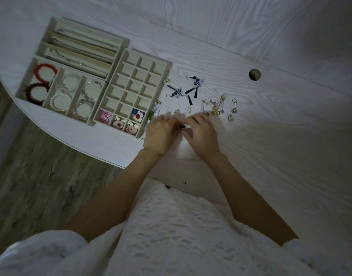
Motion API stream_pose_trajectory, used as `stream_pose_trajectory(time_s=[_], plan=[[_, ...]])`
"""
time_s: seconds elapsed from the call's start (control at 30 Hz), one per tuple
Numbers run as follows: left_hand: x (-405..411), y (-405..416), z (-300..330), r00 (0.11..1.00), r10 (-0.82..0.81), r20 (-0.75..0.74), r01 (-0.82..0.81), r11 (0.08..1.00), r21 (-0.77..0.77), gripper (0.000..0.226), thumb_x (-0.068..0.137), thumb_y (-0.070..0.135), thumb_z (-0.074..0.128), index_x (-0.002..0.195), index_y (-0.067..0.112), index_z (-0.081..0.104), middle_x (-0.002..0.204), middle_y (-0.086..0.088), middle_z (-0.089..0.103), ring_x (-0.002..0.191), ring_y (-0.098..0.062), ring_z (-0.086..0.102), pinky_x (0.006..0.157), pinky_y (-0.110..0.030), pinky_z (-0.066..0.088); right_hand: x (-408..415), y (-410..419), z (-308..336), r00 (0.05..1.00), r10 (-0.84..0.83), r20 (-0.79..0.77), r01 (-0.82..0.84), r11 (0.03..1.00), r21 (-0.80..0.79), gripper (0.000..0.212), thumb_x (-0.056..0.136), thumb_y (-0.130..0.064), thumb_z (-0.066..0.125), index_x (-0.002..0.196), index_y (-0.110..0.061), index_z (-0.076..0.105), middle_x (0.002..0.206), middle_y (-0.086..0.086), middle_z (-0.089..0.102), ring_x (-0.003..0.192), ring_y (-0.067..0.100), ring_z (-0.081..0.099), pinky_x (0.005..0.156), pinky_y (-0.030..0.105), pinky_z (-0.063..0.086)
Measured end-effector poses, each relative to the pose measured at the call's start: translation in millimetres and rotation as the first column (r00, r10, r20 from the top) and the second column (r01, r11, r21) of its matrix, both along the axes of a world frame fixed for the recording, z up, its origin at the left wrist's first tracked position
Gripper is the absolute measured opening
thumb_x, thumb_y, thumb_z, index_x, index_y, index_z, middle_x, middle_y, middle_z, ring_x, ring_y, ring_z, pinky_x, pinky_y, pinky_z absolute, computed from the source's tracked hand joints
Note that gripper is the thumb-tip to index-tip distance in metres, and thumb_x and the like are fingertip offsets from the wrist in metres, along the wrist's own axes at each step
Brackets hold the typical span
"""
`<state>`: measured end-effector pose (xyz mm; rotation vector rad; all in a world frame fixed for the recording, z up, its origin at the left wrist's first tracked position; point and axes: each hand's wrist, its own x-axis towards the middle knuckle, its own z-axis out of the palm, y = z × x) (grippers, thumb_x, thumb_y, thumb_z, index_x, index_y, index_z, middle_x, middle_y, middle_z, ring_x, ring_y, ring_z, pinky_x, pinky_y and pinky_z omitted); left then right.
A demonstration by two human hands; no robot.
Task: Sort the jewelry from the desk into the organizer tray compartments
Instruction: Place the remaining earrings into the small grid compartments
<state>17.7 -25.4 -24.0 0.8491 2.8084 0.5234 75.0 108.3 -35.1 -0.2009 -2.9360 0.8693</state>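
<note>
Near the front edge of the counter point(270, 136), just right of the grid tray point(119, 90), both hands are meeting over a small dark piece point(182, 126). The left hand point(161, 134) and the right hand point(201, 132) are curling their fingertips toward each other and appear to be pinching this piece between them; which hand is bearing it, I cannot tell, as the fingers are hiding most of it.

Loose jewelry is lying scattered on the counter behind the hands: a pair of blue-and-white tassel earrings point(188, 87), a cluster of small gold pieces point(216, 108), and tiny rings point(233, 108) toward the right. The grid tray is holding flower and heart pieces point(124, 121) in its nearest row only; the other cells are looking empty. The bracelet tray point(57, 92) to the left is already holding bead bracelets.

Judgement on risk: the piece being handled is very small, and the light is dim. It is sitting close to the counter's front edge, so a slipped pinch could be sending it to the floor point(41, 176). The hands are also working just in front of the loose gold cluster; a wrist sweep could be scattering or tangling hooks. A green piece point(150, 114) at the tray's corner could be getting knocked.
</note>
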Motion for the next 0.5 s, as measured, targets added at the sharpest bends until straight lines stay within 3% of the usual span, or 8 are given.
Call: stream_pose_trajectory(time_s=[0.23, 0.3, 0.37, 0.5], plan=[[4, -8, -4, 0.999, -0.051, 0.005, 0.051, 0.998, 0.028, 0.005, 0.075, 0.013, 0.07, 0.076, 0.011, 0.067, 0.067, -0.006, 0.063, 0.065, -0.028, 0.055, 0.06, -0.032, 0.043, -7, 11, 7, 0.999, -0.047, -0.008, 0.047, 0.999, 0.009, 0.005, 0.082, -0.014, 0.066, 0.081, -0.014, 0.071, 0.072, 0.002, 0.065, 0.067, 0.019, 0.06, 0.056, 0.024, 0.043], [5, -14, -1, 0.994, -0.111, -0.009, 0.111, 0.987, 0.119, 0.013, 0.078, 0.021, 0.065, 0.08, 0.009, 0.069, 0.073, -0.007, 0.064, 0.068, -0.026, 0.055, 0.07, -0.03, 0.04, -6, 15, 15, 0.997, -0.08, 0.005, 0.08, 0.99, -0.112, 0.007, 0.085, -0.015, 0.064, 0.084, -0.014, 0.071, 0.074, -0.001, 0.068, 0.066, 0.014, 0.062, 0.056, 0.028, 0.05], [1, -27, 6, 0.994, -0.107, 0.02, 0.101, 0.977, 0.187, 0.024, 0.083, 0.029, 0.061, 0.093, 0.009, 0.07, 0.087, -0.008, 0.066, 0.081, -0.026, 0.057, 0.078, -0.029, 0.04, -8, 12, 27, 0.993, -0.116, 0.024, 0.117, 0.945, -0.305, 0.008, 0.085, -0.01, 0.066, 0.089, -0.012, 0.073, 0.081, -0.002, 0.071, 0.073, 0.009, 0.065, 0.066, 0.022, 0.053], [-19, -70, 16, 0.994, 0.105, -0.008, -0.1, 0.968, 0.231, 0.031, 0.085, 0.034, 0.057, 0.105, 0.013, 0.068, 0.1, -0.006, 0.066, 0.089, -0.026, 0.055, 0.079, -0.036, 0.044, -33, -8, 49, 0.979, -0.157, 0.13, 0.203, 0.789, -0.58, 0.007, 0.083, -0.01, 0.07, 0.09, -0.009, 0.072, 0.082, -0.003, 0.07, 0.079, 0.005, 0.065, 0.076, 0.018, 0.052]])
